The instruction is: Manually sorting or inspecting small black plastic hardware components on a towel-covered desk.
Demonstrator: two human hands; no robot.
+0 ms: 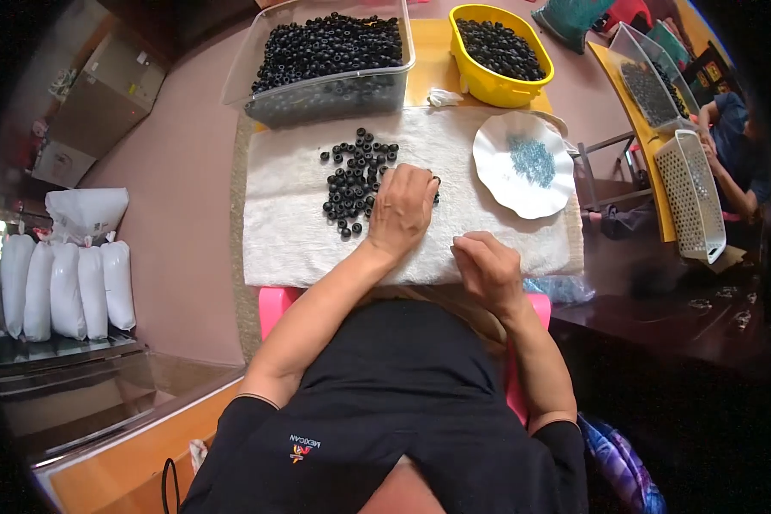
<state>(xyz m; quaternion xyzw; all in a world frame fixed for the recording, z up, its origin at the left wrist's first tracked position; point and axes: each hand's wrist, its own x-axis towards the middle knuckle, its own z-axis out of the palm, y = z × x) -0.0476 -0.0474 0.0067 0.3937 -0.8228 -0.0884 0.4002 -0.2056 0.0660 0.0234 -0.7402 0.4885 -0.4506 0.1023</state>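
The small black rings (341,182) lie in a loose heap on the white cloth (287,218), a little above the middle of the frame. The left hand (403,210) is at the right edge of this heap, its fingers bent downward; a black ring shows just beside the fingertips, but the back of the hand covers the grip, so I cannot tell whether it is held. The right hand (488,270) is lower and more to the right, over the cloth, with thumb and forefinger narrow, their tips close together. Whether something very small is between them, I cannot tell.

The rings are probably light, stiff and not fragile, perhaps smooth enough to roll away. A good hold would be a pinch across the outer wall, leaving the hole free. Each ring is short and round, so it has no clear long axis; the one through the hole serves instead. Many holes face upward, others are tilted in mixed directions.
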